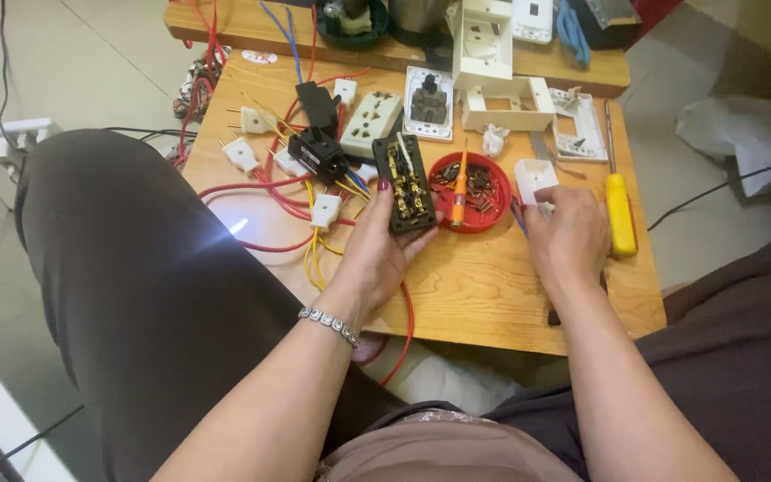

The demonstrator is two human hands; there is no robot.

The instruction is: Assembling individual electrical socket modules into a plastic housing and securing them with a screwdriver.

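Note:
My left hand (377, 250) holds a black rectangular socket insert (404, 184) with brass contacts facing up, over the wooden table (484, 286). My right hand (569, 236) rests on the table to the right, fingers curled by a small white plastic block (534, 178); whether it grips a thin tool there is unclear. Between the hands sits a red round lid (484, 212) holding several small screws, with an orange tester screwdriver (460, 187) lying across it.
A yellow-handled screwdriver (619, 212) lies right of my right hand. Red, yellow and blue wires (269, 198), white plugs (243, 153), black parts (317, 152), white socket plates (428, 103) and frames (506, 103) crowd the table's far half. A power strip (12, 138) lies on the floor at left.

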